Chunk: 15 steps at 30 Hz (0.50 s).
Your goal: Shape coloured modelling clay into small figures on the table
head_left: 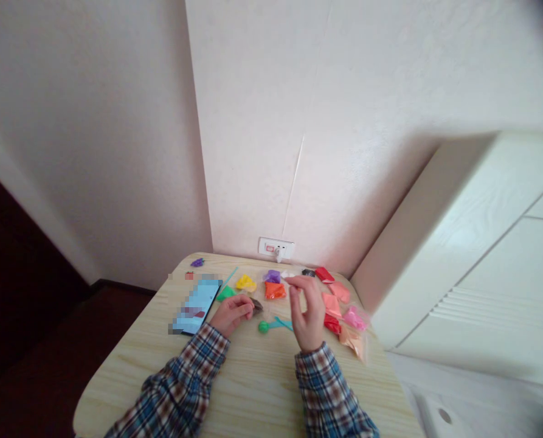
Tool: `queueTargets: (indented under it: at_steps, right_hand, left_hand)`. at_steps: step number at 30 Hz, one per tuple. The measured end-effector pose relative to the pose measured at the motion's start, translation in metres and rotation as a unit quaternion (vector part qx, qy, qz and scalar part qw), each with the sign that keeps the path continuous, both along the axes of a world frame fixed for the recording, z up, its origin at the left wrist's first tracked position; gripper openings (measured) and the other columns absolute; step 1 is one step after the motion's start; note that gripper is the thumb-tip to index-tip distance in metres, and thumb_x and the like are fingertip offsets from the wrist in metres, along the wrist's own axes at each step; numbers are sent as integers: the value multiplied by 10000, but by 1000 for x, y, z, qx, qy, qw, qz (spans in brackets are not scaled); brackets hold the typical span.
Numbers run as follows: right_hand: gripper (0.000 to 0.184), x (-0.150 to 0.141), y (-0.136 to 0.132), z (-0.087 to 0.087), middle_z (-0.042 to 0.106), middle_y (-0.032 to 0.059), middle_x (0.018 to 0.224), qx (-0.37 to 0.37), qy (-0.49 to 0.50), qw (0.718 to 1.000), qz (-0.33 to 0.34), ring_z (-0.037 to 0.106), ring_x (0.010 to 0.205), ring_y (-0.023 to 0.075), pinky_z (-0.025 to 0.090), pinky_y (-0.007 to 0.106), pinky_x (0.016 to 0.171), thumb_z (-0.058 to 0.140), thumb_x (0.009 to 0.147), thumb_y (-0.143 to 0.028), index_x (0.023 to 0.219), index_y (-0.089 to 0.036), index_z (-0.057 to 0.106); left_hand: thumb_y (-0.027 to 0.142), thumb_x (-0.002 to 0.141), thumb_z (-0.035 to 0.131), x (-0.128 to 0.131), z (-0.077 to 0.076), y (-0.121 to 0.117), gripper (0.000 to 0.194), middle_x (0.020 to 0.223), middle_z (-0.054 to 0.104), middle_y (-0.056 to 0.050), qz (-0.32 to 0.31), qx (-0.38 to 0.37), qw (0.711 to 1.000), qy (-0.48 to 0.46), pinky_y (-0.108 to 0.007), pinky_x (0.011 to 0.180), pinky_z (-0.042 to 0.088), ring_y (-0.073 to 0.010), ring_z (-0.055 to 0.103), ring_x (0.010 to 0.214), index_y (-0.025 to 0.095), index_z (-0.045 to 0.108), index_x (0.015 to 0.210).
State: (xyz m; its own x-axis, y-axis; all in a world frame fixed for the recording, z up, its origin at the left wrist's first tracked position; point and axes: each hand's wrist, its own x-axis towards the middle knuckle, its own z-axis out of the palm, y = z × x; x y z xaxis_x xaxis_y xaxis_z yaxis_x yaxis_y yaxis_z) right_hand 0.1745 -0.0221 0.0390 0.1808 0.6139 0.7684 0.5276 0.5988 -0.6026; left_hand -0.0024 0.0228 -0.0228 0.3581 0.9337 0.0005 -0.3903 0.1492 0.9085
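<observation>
My left hand (pixel 233 314) is closed over the table, its thumb and fingers pinched on the edge of a small clear packet of dark brown clay (pixel 257 306). Raised to the right of it, my right hand (pixel 309 311) has thumb and forefinger pressed together at the tips. Whatever those tips hold, if anything, is too small to make out. Between the hands a green ball (pixel 264 327) lies at the end of a teal plastic tool (pixel 278 324). A green packet (pixel 226 293) is just behind my left hand.
Behind the hands are yellow (pixel 245 283), purple (pixel 272 277) and orange (pixel 275 291) packets. Several red, pink and peach packets (pixel 351 340) crowd the right side. A phone (pixel 199 307) lies at left, near a purple grape-like figure (pixel 197 263). The wall socket (pixel 276 248) borders the table's back.
</observation>
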Motion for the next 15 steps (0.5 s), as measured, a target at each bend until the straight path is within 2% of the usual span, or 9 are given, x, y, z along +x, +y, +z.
queueTargets:
  at_steps: [2,5,7,10,15]
  right_hand:
    - [197,-7,0,-13,571,68,966,-54,-95,990,85,516,952,204,410,376,838,437,857,-170,992,-207,575]
    - [231,-17,-3,-35,541,78,1025,-90,-142,978,126,500,979,214,422,378,837,470,837,-168,1045,-222,554]
    - [266,-19,-4,-43,520,81,1067,-96,-165,971,142,486,1003,219,417,390,853,477,830,-156,1076,-235,539]
    - [266,-18,-5,-46,523,77,1053,-92,-170,969,152,487,993,212,422,379,842,473,836,-140,1076,-236,533]
    - [160,-15,-5,-42,554,61,983,-72,-151,976,141,507,941,194,426,351,809,501,839,-156,973,-219,562]
  left_hand:
    - [328,545,782,1,1,-2,299,543,545,26,-5,4,1000,3,-195,507,352,-66,478,502,106,595,618]
    - [327,538,784,4,1,-4,298,557,554,20,-23,12,1000,17,-209,529,373,-80,492,524,106,601,617]
    - [338,532,784,5,1,-5,307,587,563,18,-33,18,999,27,-223,546,390,-90,505,543,113,605,639]
    - [364,548,770,5,1,-6,316,590,552,25,-46,31,997,44,-224,540,384,-89,498,537,119,597,647]
    - [389,575,752,4,2,-4,324,562,527,28,-64,63,994,66,-219,530,359,-86,470,525,116,580,606]
